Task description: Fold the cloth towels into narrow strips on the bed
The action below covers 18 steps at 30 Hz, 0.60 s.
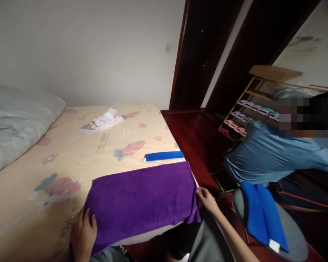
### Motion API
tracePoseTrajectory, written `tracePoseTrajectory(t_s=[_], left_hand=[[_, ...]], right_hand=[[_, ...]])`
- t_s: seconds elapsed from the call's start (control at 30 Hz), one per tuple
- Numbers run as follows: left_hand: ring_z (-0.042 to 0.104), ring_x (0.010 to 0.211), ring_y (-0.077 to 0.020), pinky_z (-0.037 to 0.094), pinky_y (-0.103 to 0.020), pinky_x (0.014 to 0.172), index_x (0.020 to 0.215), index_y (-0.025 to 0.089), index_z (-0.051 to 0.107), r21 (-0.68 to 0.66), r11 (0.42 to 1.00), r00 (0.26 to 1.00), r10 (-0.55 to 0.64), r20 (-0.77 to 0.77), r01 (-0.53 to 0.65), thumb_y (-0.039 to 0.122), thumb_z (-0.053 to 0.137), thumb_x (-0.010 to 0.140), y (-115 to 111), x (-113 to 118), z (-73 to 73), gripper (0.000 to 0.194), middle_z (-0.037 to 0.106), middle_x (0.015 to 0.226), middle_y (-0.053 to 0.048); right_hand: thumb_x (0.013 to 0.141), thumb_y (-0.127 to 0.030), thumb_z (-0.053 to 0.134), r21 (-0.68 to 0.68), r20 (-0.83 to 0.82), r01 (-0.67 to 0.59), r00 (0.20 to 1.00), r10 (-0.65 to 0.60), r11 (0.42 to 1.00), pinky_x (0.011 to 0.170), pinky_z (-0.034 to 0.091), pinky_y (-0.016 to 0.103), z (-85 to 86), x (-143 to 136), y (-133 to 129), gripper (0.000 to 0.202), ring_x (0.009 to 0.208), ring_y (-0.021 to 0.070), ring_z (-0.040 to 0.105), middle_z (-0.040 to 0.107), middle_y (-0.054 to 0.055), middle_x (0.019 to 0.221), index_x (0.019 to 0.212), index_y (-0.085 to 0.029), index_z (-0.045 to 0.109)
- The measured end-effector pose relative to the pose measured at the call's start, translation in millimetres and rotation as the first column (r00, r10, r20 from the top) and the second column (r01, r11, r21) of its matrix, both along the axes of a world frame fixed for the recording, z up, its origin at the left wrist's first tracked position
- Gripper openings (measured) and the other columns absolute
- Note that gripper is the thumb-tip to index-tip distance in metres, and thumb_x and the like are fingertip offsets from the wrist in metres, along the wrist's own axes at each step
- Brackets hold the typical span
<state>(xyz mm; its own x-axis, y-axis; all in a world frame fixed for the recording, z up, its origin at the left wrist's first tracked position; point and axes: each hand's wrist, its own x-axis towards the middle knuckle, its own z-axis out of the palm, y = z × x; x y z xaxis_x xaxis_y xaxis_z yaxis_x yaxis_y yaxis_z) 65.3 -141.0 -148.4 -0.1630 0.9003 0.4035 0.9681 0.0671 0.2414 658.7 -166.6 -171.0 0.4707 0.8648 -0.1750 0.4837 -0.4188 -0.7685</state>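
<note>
A purple cloth (pixel 142 200) is spread over the near edge of the bed, its right end bunched and hanging over the side. My left hand (pixel 84 233) rests on its lower left edge, fingers spread. At the cloth's right edge, my right hand (pixel 205 199) pinches the fabric between thumb and fingers. Just beyond the purple cloth lies a narrow folded blue cloth (pixel 164 156) with a small white tag at its left end.
Farther back on the bed (pixel 98 160) is a white plastic bag (pixel 107 118); a grey quilt (pixel 16 120) lies left. At right, blue cloths (pixel 264 214) lie on a round stool (pixel 297 236). A person in a blue shirt (pixel 278 149) sits near a shoe rack (pixel 248 93).
</note>
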Motion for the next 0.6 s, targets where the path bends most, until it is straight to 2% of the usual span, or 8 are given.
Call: tracePoseTrajectory(t_s=[0.1, 0.17, 0.23, 0.33, 0.4, 0.47, 0.53, 0.6], left_hand=[[0.058, 0.116, -0.0342, 0.044, -0.051, 0.104, 0.11, 0.025, 0.063, 0.055, 0.997, 0.989, -0.055, 0.137, 0.048, 0.04, 0.042, 0.089, -51.0, 43.4, 4.5, 0.033, 0.065, 0.118, -0.013], [0.064, 0.104, -0.0313, 0.049, -0.047, 0.097, 0.103, 0.026, 0.066, 0.036, 0.971, 0.941, -0.237, 0.241, 0.236, 0.039, 0.043, 0.09, -72.1, 96.4, 13.4, 0.03, 0.069, 0.107, -0.011], [0.064, 0.106, -0.027, 0.051, -0.041, 0.095, 0.109, 0.027, 0.065, -0.064, 0.881, 0.837, -0.418, 0.353, 0.468, 0.034, 0.041, 0.093, -85.4, 161.4, 24.4, 0.03, 0.07, 0.108, -0.009], [0.065, 0.105, -0.0208, 0.05, -0.033, 0.092, 0.118, 0.027, 0.061, -0.221, 0.669, 0.678, -0.565, 0.471, 0.71, 0.026, 0.039, 0.094, -93.9, 260.3, 39.3, 0.033, 0.069, 0.113, -0.007], [0.066, 0.102, -0.0189, 0.05, -0.03, 0.091, 0.118, 0.026, 0.06, -0.308, 0.599, 0.662, -0.562, 0.496, 0.739, 0.026, 0.04, 0.095, -93.6, 316.3, 46.4, 0.031, 0.069, 0.11, -0.006], [0.064, 0.106, -0.0202, 0.048, -0.03, 0.092, 0.124, 0.023, 0.056, -0.381, 0.584, 0.693, -0.542, 0.475, 0.717, 0.029, 0.047, 0.094, -90.6, 361.0, 51.0, 0.032, 0.066, 0.116, -0.008], [0.06, 0.114, -0.0228, 0.046, -0.031, 0.094, 0.13, 0.021, 0.051, -0.446, 0.564, 0.719, -0.554, 0.419, 0.695, 0.028, 0.056, 0.088, -87.8, 395.2, 53.1, 0.043, 0.061, 0.125, -0.01], [0.059, 0.116, -0.0234, 0.045, -0.031, 0.094, 0.131, 0.019, 0.048, -0.502, 0.537, 0.73, -0.574, 0.371, 0.678, 0.02, 0.055, 0.087, -86.9, 420.0, 52.3, 0.044, 0.06, 0.127, -0.012]], right_hand=[[0.083, -0.053, 0.055, -0.039, 0.002, -0.081, 0.997, 0.081, 0.996, 0.074, 0.051, 0.033, 10.3, -20.2, -49.8, 0.031, 0.081, 0.026, 0.071, 0.075, 0.005, 0.083, 0.087, -0.026, 0.069], [0.083, -0.051, 0.057, -0.085, 0.129, -0.086, 0.987, 0.096, 0.993, 0.075, 0.049, 0.034, 21.9, -35.4, -64.0, 0.029, 0.082, 0.0267, 0.071, 0.074, 0.006, 0.083, 0.082, -0.025, 0.069], [0.084, -0.048, 0.057, -0.132, 0.293, -0.068, 0.95, 0.104, 0.989, 0.078, 0.048, 0.034, 33.3, -48.2, -66.7, 0.028, 0.087, 0.0274, 0.07, 0.074, 0.01, 0.088, 0.083, -0.023, 0.069], [0.087, -0.043, 0.055, -0.189, 0.407, -0.04, 0.906, 0.115, 0.981, 0.081, 0.046, 0.034, 43.9, -59.0, -63.4, 0.027, 0.092, 0.0277, 0.07, 0.073, 0.014, 0.092, 0.089, -0.02, 0.068], [0.089, -0.041, 0.05, -0.171, 0.343, -0.034, 0.935, 0.092, 0.985, 0.08, 0.047, 0.033, 45.2, -60.2, -63.7, 0.025, 0.089, 0.0262, 0.07, 0.073, 0.013, 0.09, 0.091, -0.02, 0.065], [0.09, -0.04, 0.045, -0.074, 0.191, -0.036, 0.98, 0.049, 0.997, 0.077, 0.048, 0.032, 42.3, -58.1, -67.6, 0.023, 0.084, 0.0238, 0.07, 0.073, 0.009, 0.088, 0.091, -0.023, 0.061], [0.089, -0.041, 0.042, 0.057, 0.021, -0.015, 1.0, 0.014, 0.998, 0.074, 0.05, 0.031, 36.4, -54.0, -73.6, 0.022, 0.078, 0.0225, 0.07, 0.072, 0.006, 0.085, 0.09, -0.025, 0.057], [0.086, -0.044, 0.044, 0.151, -0.095, 0.017, 0.996, -0.003, 0.988, 0.072, 0.051, 0.032, 29.6, -48.9, -79.2, 0.021, 0.076, 0.0229, 0.07, 0.071, 0.003, 0.081, 0.09, -0.026, 0.053]])
